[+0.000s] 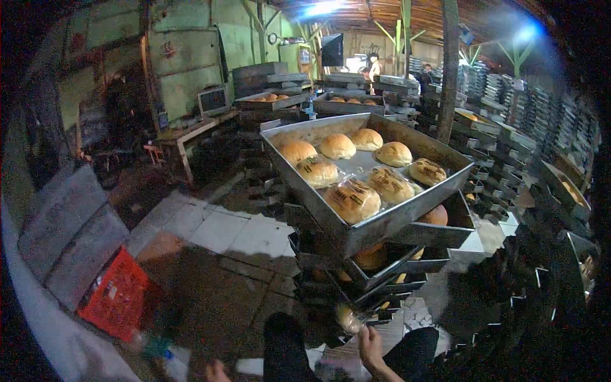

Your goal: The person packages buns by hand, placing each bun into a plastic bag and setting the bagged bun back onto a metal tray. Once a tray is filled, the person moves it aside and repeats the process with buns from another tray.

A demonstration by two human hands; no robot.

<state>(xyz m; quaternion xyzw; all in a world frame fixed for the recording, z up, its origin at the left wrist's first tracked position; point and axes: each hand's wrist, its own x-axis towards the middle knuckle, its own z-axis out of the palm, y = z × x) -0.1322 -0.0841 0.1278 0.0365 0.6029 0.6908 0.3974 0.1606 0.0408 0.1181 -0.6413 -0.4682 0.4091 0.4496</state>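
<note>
My right hand [370, 349] is low in front of my knees, its fingers closed on a bun in a clear plastic bag [349, 319]. At the bottom edge my left hand [217, 370] shows only in part and smeared, so its fingers cannot be made out. A deep metal tray [407, 213] tops a stack of trays before me. Bare golden buns [338, 146] sit at its back, and bagged buns with dark print [353, 200] are at its front. More buns [371, 256] show in the trays beneath.
A red plastic crate [116, 293] stands on the left floor beside grey panels [70, 223]. Behind are a wooden table [197, 129], a post [448, 70] and more tray stacks [496, 83]. A far-off person [374, 67] is at the back.
</note>
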